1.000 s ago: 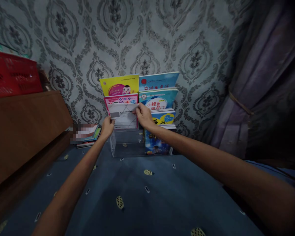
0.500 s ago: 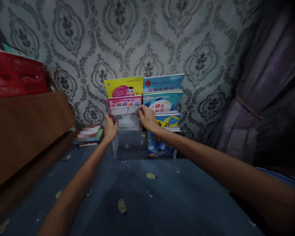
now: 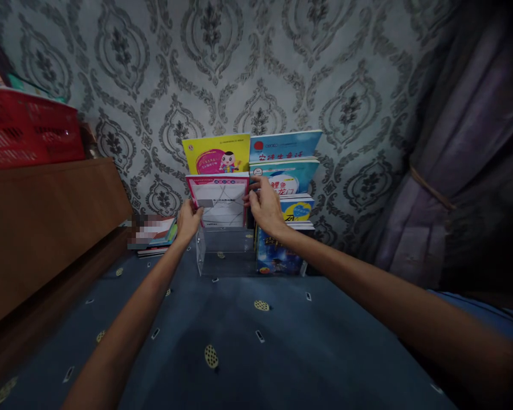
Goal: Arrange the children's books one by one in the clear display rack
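Note:
A clear acrylic book rack point(image 3: 222, 267) stands against the wall, with picture books in two columns. In its left column, a white booklet or sheet point(image 3: 224, 210) with diagonal lines lies over a pink-bordered picture book point(image 3: 196, 181). My left hand point(image 3: 189, 220) pinches the left edge of the pink book. At the right edge, my right hand point(image 3: 265, 206) has its fingertips on the same book, its thumb side partly hidden. Behind it rises a yellow book point(image 3: 196, 154). Blue books point(image 3: 286, 139), a teal one point(image 3: 305, 171) and a dark blue one point(image 3: 277, 256) fill the right column.
A brown wooden cabinet point(image 3: 47, 222) stands at the left with a red plastic basket point(image 3: 29, 131) on top. Several books point(image 3: 156, 242) lie stacked beside the rack. A tied purple curtain point(image 3: 436, 193) hangs at the right. Dark blue patterned cloth point(image 3: 282, 353) covers the surface.
My hands have moved slightly apart, from the white sheet to the pink book's edges. The pink book now sits closer behind the sheet, its title mostly covered.

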Tool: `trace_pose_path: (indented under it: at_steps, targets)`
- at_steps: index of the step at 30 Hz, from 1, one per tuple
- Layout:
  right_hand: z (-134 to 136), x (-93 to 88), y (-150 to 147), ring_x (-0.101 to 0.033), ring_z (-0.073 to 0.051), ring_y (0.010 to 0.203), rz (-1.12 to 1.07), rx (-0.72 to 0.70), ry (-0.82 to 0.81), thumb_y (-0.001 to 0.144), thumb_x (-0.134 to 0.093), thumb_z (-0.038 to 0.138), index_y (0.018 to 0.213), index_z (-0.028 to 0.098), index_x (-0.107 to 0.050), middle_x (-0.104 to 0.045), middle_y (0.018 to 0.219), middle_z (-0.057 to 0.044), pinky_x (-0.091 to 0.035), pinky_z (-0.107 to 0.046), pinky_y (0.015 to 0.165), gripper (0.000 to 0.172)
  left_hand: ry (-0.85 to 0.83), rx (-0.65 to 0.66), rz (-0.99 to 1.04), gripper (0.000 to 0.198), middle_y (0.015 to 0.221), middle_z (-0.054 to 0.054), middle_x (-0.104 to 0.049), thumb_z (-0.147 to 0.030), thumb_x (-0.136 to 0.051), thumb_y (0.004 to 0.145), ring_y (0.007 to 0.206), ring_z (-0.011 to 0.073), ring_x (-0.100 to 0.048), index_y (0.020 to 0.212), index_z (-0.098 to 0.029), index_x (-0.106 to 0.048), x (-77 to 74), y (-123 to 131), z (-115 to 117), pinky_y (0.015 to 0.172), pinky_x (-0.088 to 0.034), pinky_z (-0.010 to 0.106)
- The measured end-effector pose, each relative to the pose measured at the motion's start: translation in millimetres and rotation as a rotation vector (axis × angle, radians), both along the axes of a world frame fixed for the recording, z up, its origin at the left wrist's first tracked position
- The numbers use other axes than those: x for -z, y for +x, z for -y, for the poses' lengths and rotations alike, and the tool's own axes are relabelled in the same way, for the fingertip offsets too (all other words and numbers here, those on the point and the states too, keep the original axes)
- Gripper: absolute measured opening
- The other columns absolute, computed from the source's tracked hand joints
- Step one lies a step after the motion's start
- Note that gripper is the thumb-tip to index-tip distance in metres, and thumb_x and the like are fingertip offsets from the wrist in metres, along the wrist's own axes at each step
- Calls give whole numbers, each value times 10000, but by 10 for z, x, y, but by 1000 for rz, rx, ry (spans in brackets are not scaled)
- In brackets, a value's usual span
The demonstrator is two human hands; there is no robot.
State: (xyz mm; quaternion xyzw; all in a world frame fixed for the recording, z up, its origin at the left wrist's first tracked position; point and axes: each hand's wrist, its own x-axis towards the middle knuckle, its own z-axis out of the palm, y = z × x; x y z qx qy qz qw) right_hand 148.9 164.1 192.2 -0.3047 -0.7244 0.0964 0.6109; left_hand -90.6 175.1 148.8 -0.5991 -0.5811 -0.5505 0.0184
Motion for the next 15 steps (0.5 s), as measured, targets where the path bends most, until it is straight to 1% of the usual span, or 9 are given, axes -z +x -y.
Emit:
trace_pose_path:
  at_steps: [2,6,9,13,15]
  targets:
    - [26,29,11,-660,-205,829,-8,-22,2,902,-425,182,1204,204,-507,-594,1041,-88,-606,-388,717,313,2,8,-2,124,871,47,-620,-299,-591,819,863,238,-604,881,-216,-524,17,-10,7,858,-467,370]
    - [104,56,28,-660,-207,828,-22,-53,-10,893,-455,200,1171,208,-526,-597,1054,-90,-599,-365,656,287,16,26,-4,118,874,37,-625,-305,-584,828,869,224,-603,882,-221,-522,59,-30,13,858,-474,363]
    - [184,50,47,-668,-196,807,-34,-71,-35,891,-449,199,1167,198,-530,-595,1071,-95,-588,-356,643,288,34,49,-4,111,878,39,-632,-302,-583,832,874,221,-609,878,-220,-524,90,-47,11,865,-480,367]
    - [347,65,60,-675,-188,767,-50,-103,-104,909,-442,223,1156,183,-531,-606,1021,-86,-559,-332,603,265,63,98,0,108,888,40,-648,-282,-583,832,867,214,-628,893,-207,-534,115,-76,8,848,-497,361]
    - [470,92,52,-672,-177,738,-44,-142,-136,926,-449,243,1200,177,-516,-605,1015,-84,-549,-320,587,290,77,125,2,108,887,33,-655,-262,-589,828,865,208,-635,904,-202,-542,124,-90,5,841,-506,353]
